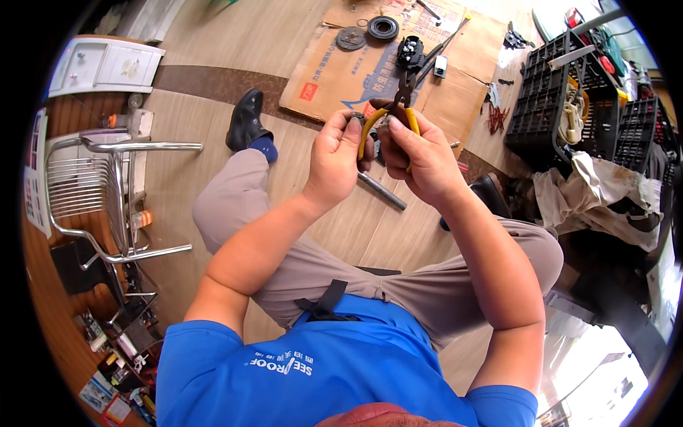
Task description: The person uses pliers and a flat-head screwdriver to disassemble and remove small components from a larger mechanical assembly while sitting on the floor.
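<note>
**Yellow-handled pliers (405, 91) between your two hands, nose toward 12 o'clock**

Nearest you, your grey trousers (231, 188) spread toward 8 and 4 o'clock of your hands, probably to give both forearms room to meet in the middle.

The fingers of your right hand (427, 156) grasp the pliers at the right handle. That hold seems meant to keep the nose aimed away from you. The fingers of your left hand (334, 156) pinch what looks like a small dark piece (358, 115), held close to the left handle, likely so that both stay in easy sight. The handles stand apart; whether the nose grips anything, you cannot tell from here.

Just beyond, a metal tube (382, 191) lies on the floor at 6 o'clock, within easy reach.

Farther out at 12 to 1 o'clock, a flattened cardboard sheet (466, 92) seems to serve as a mat, keeping loose parts together: a black mechanism (410, 51), a white block (440, 67), a black ring (384, 36) and a grey disc (351, 38).

Near 3 o'clock stands a black crate (526, 107), apparently for storage. Farthest, at 9 o'clock, is a metal chair (82, 185).
</note>
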A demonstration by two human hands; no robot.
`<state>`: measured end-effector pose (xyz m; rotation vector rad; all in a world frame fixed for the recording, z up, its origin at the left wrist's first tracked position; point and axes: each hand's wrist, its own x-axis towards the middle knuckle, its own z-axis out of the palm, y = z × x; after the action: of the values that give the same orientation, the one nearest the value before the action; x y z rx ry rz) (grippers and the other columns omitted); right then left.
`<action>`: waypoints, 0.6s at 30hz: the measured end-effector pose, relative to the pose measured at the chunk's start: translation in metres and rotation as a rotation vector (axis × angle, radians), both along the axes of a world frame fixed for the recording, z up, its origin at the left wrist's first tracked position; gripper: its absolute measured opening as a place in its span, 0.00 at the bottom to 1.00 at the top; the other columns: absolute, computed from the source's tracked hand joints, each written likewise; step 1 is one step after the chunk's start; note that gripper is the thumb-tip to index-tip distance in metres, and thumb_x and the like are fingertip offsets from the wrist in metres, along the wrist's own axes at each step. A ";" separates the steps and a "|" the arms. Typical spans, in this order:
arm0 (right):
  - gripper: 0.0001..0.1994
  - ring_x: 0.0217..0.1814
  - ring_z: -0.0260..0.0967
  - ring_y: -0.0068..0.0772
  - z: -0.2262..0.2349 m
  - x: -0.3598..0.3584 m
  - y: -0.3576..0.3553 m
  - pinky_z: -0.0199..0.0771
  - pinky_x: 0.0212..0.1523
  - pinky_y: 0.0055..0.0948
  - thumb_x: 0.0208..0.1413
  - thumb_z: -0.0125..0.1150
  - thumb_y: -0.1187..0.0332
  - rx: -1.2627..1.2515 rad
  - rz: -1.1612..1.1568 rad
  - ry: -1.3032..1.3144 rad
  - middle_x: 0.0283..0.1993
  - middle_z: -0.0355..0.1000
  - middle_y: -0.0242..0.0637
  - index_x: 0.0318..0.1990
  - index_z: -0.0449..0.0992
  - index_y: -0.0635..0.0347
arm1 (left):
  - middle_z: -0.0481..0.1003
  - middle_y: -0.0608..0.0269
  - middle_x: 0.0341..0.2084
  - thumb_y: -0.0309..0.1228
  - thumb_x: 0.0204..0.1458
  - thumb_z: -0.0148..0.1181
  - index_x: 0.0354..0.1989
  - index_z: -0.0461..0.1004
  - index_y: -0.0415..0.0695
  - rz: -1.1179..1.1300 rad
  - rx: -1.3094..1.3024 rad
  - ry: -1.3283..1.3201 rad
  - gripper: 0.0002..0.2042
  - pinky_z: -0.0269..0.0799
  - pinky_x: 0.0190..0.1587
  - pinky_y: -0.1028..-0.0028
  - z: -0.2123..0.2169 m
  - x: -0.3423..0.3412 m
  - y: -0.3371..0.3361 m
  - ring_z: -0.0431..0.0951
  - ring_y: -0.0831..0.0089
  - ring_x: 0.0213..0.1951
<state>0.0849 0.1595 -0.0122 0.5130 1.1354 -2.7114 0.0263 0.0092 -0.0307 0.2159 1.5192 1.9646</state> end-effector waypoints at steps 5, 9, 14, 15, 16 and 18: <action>0.09 0.18 0.48 0.14 0.000 -0.003 -0.001 0.46 0.16 0.18 0.66 0.48 0.59 -0.190 0.052 -0.004 0.20 0.53 0.22 0.46 0.67 0.49 | 0.65 0.69 0.20 0.37 0.65 0.43 0.46 0.64 0.41 0.094 -0.147 0.290 0.12 0.59 0.23 0.82 0.001 -0.002 0.007 0.62 0.85 0.21; 0.10 0.18 0.49 0.14 0.010 -0.004 -0.011 0.47 0.16 0.18 0.66 0.46 0.57 -0.033 0.019 -0.108 0.20 0.53 0.22 0.35 0.63 0.51 | 0.64 0.71 0.19 0.35 0.65 0.43 0.48 0.63 0.38 0.119 -0.263 0.440 0.12 0.58 0.23 0.82 0.003 -0.001 0.008 0.61 0.85 0.21; 0.10 0.18 0.51 0.15 0.015 -0.003 -0.013 0.49 0.16 0.18 0.66 0.46 0.58 -0.004 0.013 -0.166 0.20 0.54 0.22 0.35 0.64 0.52 | 0.64 0.71 0.19 0.33 0.65 0.42 0.48 0.64 0.37 0.120 -0.320 0.539 0.11 0.59 0.23 0.82 0.006 -0.001 0.007 0.62 0.85 0.21; 0.10 0.18 0.51 0.15 0.013 -0.003 -0.012 0.50 0.16 0.18 0.66 0.46 0.58 -0.012 0.022 -0.182 0.20 0.55 0.22 0.35 0.64 0.52 | 0.64 0.71 0.19 0.33 0.65 0.42 0.47 0.64 0.37 0.113 -0.307 0.536 0.11 0.59 0.24 0.82 0.004 -0.002 0.007 0.62 0.84 0.21; 0.10 0.18 0.51 0.15 0.009 -0.002 -0.012 0.50 0.16 0.18 0.66 0.46 0.58 -0.010 0.020 -0.182 0.20 0.55 0.22 0.35 0.64 0.52 | 0.64 0.70 0.19 0.33 0.65 0.42 0.47 0.64 0.37 0.107 -0.295 0.532 0.11 0.59 0.24 0.82 0.003 -0.003 0.006 0.62 0.84 0.21; 0.09 0.19 0.52 0.15 -0.001 -0.001 -0.011 0.52 0.17 0.19 0.66 0.47 0.59 0.041 0.048 -0.168 0.21 0.55 0.23 0.38 0.66 0.53 | 0.64 0.70 0.19 0.32 0.65 0.43 0.47 0.64 0.37 0.107 -0.316 0.590 0.11 0.59 0.24 0.82 0.005 -0.005 0.007 0.62 0.84 0.21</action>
<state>0.0834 0.1484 -0.0132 0.6951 1.1456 -2.5534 0.0214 0.0157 -0.0253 0.6302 2.2294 1.7897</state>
